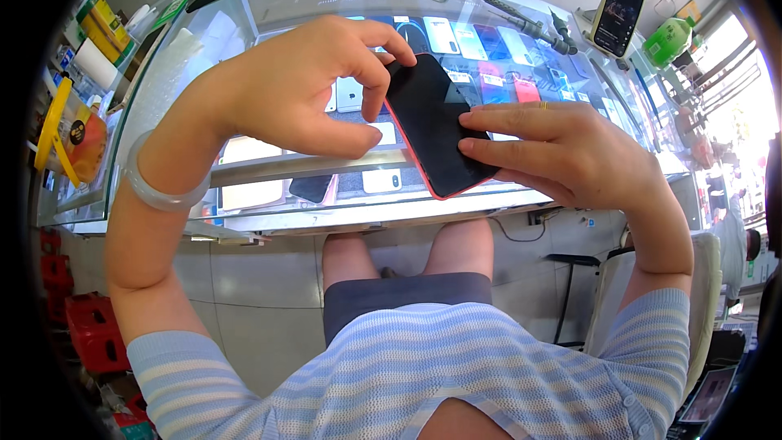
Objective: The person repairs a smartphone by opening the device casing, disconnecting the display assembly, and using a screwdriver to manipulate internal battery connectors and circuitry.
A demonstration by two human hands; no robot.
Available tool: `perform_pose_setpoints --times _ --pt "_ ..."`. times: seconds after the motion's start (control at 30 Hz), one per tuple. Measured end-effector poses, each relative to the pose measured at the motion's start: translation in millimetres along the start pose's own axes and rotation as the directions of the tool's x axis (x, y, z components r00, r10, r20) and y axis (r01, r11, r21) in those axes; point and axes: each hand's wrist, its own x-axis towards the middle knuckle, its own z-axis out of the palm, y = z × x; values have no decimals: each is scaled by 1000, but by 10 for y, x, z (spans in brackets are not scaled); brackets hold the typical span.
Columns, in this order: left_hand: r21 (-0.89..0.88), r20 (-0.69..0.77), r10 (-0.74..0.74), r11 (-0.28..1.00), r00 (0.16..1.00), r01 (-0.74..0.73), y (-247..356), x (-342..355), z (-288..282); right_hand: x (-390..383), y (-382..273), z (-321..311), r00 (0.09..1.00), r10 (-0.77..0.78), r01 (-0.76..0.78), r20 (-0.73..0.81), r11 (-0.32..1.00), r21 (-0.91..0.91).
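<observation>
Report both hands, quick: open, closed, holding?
Left hand: half-curled, index fingertip at a top corner of the red-edged phone; grip can't be told.
Right hand: closed on the phone, fingers across its dark screen.

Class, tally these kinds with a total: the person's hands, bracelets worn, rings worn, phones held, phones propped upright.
Hands (left hand, right hand): 2
White bracelet: 1
Gold ring: 1
Held phone: 1
Propped phone: 1
Total: 6
</observation>
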Motion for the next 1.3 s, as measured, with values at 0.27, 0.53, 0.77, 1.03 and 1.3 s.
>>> perform_pose_setpoints --times 0.27,0.53,0.77,1.03,1.3 --pt "142 -114 86 987 990 -70 -30 5 115 102 -399 235 925 309 -292 -220 950 108" --pt "38 -189 -126 990 974 135 39 21 131 44 -659 589 724 498 -483 -477 860 165" --pt "71 -128 24 997 991 -15 68 82 133 -275 -700 672 599 437 -345 -671 897 276" --pt "27 -22 95 995 995 -94 345 96 125 -545 -860 812 514 246 -153 -822 969 194" --pt "-541 -380 84 787 921 -295 953 -104 926 -705 -1065 930 493 189 -20 -849 978 206"
